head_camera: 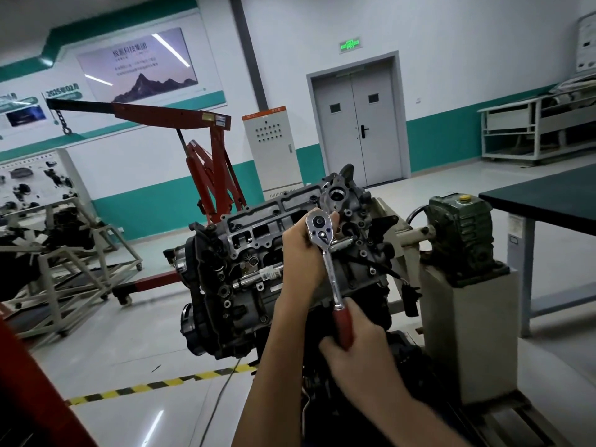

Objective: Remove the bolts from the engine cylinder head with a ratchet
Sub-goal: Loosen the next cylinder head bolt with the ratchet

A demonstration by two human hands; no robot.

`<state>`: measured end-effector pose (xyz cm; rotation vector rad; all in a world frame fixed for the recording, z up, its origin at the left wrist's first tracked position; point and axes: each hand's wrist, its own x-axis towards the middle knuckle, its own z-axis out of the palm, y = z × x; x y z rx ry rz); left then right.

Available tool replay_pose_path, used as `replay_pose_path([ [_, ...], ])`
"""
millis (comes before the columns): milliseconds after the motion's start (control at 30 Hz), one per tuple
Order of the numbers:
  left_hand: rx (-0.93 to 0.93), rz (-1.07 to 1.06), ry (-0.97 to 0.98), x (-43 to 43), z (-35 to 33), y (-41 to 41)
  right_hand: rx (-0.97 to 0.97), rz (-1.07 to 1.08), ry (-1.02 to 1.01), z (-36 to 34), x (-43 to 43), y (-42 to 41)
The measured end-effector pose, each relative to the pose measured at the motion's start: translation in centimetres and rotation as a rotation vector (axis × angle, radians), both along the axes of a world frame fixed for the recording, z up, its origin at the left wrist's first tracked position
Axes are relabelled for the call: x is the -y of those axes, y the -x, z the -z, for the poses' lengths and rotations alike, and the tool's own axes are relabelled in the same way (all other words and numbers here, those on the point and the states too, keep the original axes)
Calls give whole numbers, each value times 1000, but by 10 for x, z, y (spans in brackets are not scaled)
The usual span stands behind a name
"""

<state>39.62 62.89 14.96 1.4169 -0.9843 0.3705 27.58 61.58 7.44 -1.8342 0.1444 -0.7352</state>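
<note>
A grey engine cylinder head [258,230] sits tilted on an engine stand in the middle of the view, with several bolts showing along its edges. A chrome ratchet [325,250] with a red handle stands against its right part. My left hand [300,253] grips the ratchet's head, with fingertips showing beside it. My right hand [358,346] grips the red handle [343,327] lower down. Whatever socket or bolt lies under the ratchet's head is hidden.
The engine stand's green gearbox [461,233] is at the right on a grey pedestal. A dark-topped table [554,201] stands further right. A red engine hoist [213,169] is behind, a metal frame rack [64,253] to the left. Yellow-black floor tape [154,383] crosses below.
</note>
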Motion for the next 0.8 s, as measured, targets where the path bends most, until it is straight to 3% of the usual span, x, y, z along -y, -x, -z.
replay_pose_path([
  [200, 3, 9, -66, -3, -6, -3, -185, -59, 733, -64, 122, 28],
  [267, -11, 3, -52, -6, -5, -3, -149, -8, 861, -80, 139, 22],
  [367, -11, -17, -38, -6, -2, 0, -138, 40, 743, -56, 125, 21],
  [467, -8, -29, -3, -3, 0, 4, 34, 95, 378, -13, 65, 21],
  [600, 14, -21, 11, -1, 1, 3, 36, 23, 13, 7, -7, -5],
  [700, 8, -29, 9, -2, 0, 3, -49, -7, 92, 1, 11, 1],
  [800, -9, -27, 0, -1, -2, 1, -145, -25, 419, -23, 73, 21],
])
